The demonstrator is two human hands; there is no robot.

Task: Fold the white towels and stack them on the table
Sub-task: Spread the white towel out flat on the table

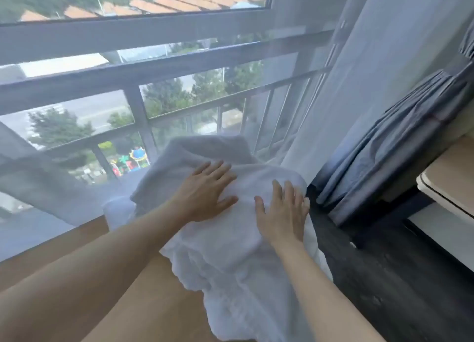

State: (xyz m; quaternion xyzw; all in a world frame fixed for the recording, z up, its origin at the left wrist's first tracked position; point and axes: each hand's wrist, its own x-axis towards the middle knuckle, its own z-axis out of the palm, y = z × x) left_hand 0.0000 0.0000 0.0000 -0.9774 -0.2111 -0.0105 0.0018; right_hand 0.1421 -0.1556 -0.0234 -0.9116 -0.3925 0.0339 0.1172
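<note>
A heap of white towels [223, 244] lies on a wooden table [128, 290] by the window. My left hand [205, 190] lies flat with spread fingers on the top towel, toward its left side. My right hand [282, 213] lies flat on the same cloth near the right edge of the heap. Both palms press down on the fabric and neither hand grips anything. One towel with a scalloped edge [195, 282] hangs toward me over the table. Another rumpled towel [205, 149] rises behind my hands.
A window with a grey railing [154, 67] stands right behind the table. A sheer white curtain [359, 85] and a blue curtain [397, 149] hang at the right. A dark ledge [384, 277] runs along the right side, with a light-coloured shelf [451, 177] beyond it.
</note>
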